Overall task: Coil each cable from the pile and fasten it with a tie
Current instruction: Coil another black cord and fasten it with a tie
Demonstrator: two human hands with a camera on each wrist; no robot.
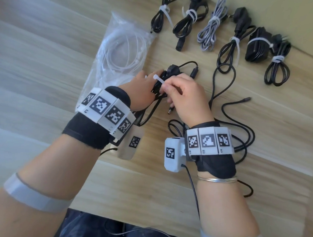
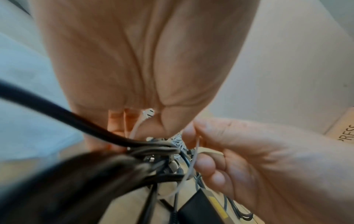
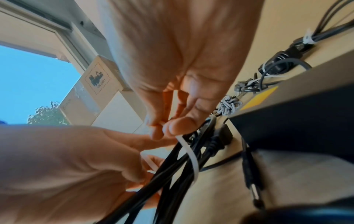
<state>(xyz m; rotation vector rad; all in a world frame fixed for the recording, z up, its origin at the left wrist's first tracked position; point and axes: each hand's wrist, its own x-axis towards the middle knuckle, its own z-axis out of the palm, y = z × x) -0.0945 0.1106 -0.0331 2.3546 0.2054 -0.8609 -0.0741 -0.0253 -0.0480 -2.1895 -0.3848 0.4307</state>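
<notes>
Cardboard box [image 3: 99, 78] by the window, printed label reading "UN 3481" under a dark pictogram, another cardboard box [image 2: 344, 133] at the frame edge with cut-off letters "RESS", square black-and-white coded markers on the wrist bands [image 1: 208, 142], small characters beneath them too small to read

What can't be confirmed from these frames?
- Whether the tie tail is threaded through its head: head view, the right hand covers it; wrist views blurred.
- How the left hand fingers grip the cable: head view, hidden under the hand.
- Bag tie count: too tangled.
</notes>
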